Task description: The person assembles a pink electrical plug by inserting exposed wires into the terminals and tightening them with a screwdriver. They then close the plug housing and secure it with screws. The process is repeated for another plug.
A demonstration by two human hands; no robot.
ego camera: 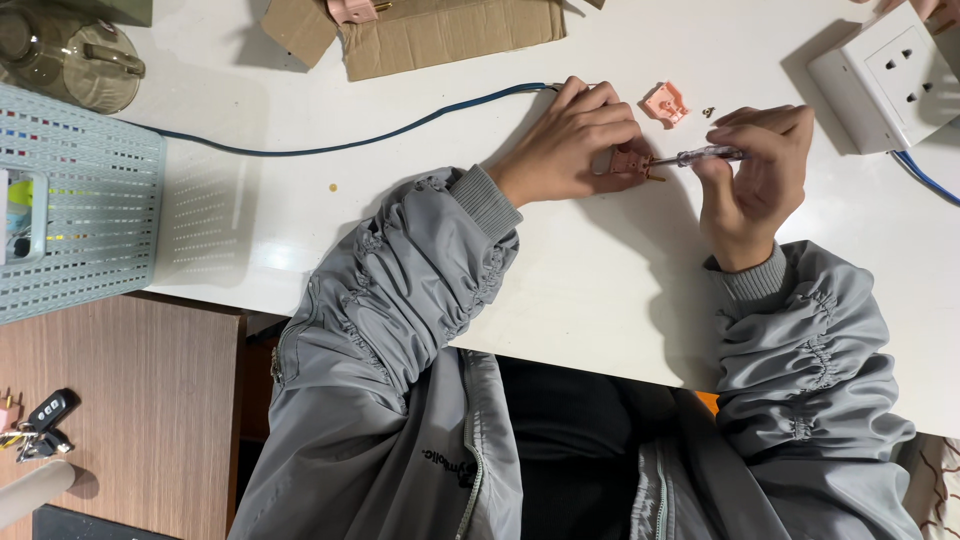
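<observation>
The left hand (pixel 572 143) grips a pink plug body (pixel 633 163) against the white table (pixel 560 270). The right hand (pixel 752 175) holds a clear-handled screwdriver (pixel 706 155), tip at the plug. A pink cover piece (pixel 666 102) and a small screw (pixel 708 112) lie just beyond; a white socket (pixel 885 80) sits far right.

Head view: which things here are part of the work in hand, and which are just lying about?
In use:
left hand holding the pink plug body
right hand holding the screwdriver
blue cable
pink plug cover
small screw

Lying about:
white wall socket
cardboard
perforated basket
glass jar
keys
</observation>
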